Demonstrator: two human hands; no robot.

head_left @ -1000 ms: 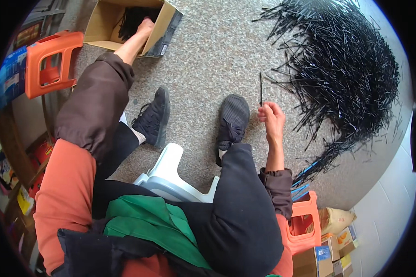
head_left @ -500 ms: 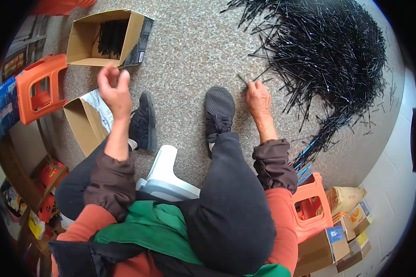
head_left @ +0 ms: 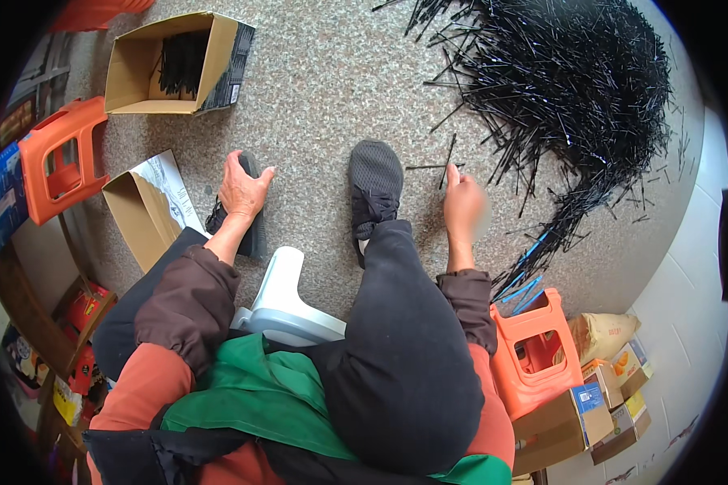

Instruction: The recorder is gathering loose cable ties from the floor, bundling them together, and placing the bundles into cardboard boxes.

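Observation:
My left hand [head_left: 243, 194] is over my left shoe, fingers bent a little and thumb spread away, with nothing in it. My right hand [head_left: 464, 212] is low over the floor right of my other shoe, partly blurred. Its fingers are closed at a thin black stick [head_left: 447, 158], which crosses another lying sideways by the fingertips. Beyond it spreads a large heap of thin black sticks [head_left: 574, 81]. An open cardboard box [head_left: 129, 89] at the far left lies on its side with a bundle of black sticks [head_left: 183, 63] inside.
Another open carton [head_left: 141, 214] stands beside my left shoe. Orange stools are at the left [head_left: 40, 182] and lower right [head_left: 505, 335]. Blue strips [head_left: 529, 287] lie by the right stool. Small boxes [head_left: 623, 420] and a tan bag [head_left: 603, 335] sit near the wall. A white stool [head_left: 279, 291] is between my legs.
My left hand has moved from near the open box back toward me, over my left shoe. My right hand has come slightly nearer and turned, and the sticks at its fingertips lie differently.

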